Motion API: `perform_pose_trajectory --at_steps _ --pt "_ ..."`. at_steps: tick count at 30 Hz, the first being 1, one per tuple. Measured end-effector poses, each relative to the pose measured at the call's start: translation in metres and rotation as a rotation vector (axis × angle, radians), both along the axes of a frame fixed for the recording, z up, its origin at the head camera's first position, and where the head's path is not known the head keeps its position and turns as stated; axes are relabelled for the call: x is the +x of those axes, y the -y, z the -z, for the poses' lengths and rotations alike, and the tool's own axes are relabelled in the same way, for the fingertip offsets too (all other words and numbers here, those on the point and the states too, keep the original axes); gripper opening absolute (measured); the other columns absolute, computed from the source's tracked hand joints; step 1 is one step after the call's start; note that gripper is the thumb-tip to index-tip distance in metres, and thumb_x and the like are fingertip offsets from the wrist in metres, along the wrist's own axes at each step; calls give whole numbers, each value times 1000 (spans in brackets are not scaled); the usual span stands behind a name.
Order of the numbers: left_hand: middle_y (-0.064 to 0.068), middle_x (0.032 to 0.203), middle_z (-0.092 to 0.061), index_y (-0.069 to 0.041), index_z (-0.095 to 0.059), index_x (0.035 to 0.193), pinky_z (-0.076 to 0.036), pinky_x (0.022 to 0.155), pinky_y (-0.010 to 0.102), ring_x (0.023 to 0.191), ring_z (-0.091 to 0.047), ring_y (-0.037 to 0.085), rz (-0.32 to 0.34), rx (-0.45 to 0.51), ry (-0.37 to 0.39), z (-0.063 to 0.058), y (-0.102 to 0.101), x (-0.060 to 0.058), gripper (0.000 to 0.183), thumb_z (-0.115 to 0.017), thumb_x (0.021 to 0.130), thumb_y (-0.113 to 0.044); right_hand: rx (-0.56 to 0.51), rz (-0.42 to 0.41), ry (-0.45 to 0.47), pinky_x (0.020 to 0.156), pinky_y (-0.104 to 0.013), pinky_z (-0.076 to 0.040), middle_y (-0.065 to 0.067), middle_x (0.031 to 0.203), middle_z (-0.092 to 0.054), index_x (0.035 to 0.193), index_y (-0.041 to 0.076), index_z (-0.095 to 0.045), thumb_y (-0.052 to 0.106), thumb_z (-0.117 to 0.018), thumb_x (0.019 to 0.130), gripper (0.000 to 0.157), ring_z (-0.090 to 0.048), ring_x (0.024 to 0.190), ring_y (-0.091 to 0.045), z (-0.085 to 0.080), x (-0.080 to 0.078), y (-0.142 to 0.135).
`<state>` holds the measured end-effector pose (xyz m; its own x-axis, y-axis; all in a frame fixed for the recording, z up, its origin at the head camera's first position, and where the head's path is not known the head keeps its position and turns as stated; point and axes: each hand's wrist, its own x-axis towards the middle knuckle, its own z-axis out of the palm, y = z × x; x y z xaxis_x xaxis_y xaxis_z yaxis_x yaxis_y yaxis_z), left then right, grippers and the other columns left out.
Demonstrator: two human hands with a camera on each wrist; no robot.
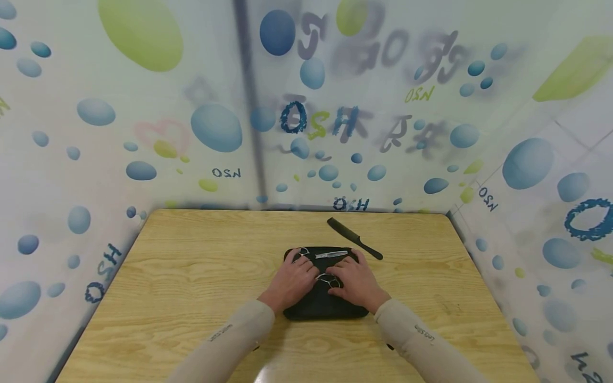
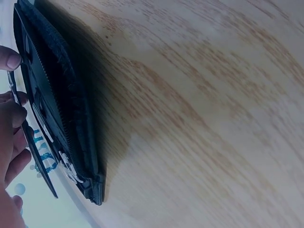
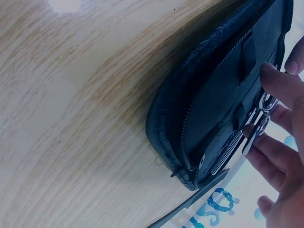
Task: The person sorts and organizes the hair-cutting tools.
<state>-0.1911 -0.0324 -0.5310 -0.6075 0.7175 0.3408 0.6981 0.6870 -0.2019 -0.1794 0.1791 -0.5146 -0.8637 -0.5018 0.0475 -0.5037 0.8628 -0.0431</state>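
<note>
The silver metal scissors with ring handles (image 1: pixel 328 279) are above the black, zip-edged case (image 1: pixel 325 309), which lies unzipped on the pale wood-grain table (image 1: pixel 215 250). Both hands work on them: the right hand (image 1: pixel 355 279) has its grip clamped on the ring end, while the left hand (image 1: pixel 294 279) seems to pinch the blade end, though its fingers hide much of the metal in the head view.

This step looks like two-handed handling of the scissors, so good form is a matter of control. Let the right hand carry the weight at the rings, and let the left merely steady the flats of the blades, finger pads clear of edges and tip. The blades are best kept together; a loose ring could let them swing.

Mind the toothed silver shears (image 1: pixel 330 255) near the case's far edge and the silver finger rings (image 1: pixel 304 251) by the left fingertips: a low pass could snag either, or catch a black strap loop (image 3: pixel 248 52) inside. Keep the scissors level and clear of the zip teeth, with wrists off the near rim so the case does not slide. The black plastic-looking comb (image 1: pixel 354 237) lies just beyond, outside the case.
</note>
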Motion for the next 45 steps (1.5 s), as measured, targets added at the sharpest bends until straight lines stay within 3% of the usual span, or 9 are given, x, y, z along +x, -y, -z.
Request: perform_pose_trajectory --at_steps 21,37,45 --pt "-5 97 -73 -23 -72 97 -41 109 48 101 -63 15 -5 30 18 3 1 -2 13 -70 89 -33 24 7 6 115 -58 -25 5 111 -73 115 26 -71 53 -75 79 45 -61 109 -20 0 0 0" --pt "-4 95 -72 -22 -73 95 -40 109 48 98 -63 16 -28 19 31 7 2 -1 12 -65 93 -30 18 19 6 115 -57 -25 4 111 -73 114 26 -72 52 -75 79 44 -61 108 -20 2 1 -2" --pt "-2 97 -70 -20 -70 99 -42 107 49 99 -63 17 -25 86 18 5 6 -3 15 -68 91 -32 25 30 -27 115 -58 -26 6 110 -74 112 27 -72 53 -75 78 43 -61 106 -20 2 0 -7"
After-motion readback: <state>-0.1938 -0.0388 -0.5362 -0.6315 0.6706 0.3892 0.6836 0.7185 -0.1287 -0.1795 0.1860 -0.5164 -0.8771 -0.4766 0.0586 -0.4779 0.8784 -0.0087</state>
